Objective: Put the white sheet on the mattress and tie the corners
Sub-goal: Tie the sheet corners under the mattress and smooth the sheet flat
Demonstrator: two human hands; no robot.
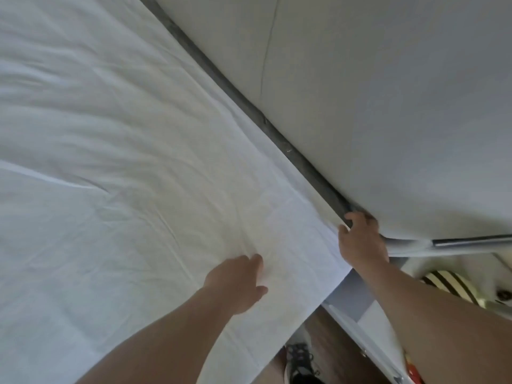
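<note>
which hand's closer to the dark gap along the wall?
Right. The right hand reaches into the dark gap at the sheet's edge; the left hand rests on the white sheet, away from it.

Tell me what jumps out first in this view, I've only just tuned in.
The white sheet fills the left and centre, spread wrinkled over the mattress. The left hand rests on it near the lower middle, while the right hand grips the sheet's edge at the dark gap between the bed and the pale wall. A shoe shows on the floor at the bottom.
</note>
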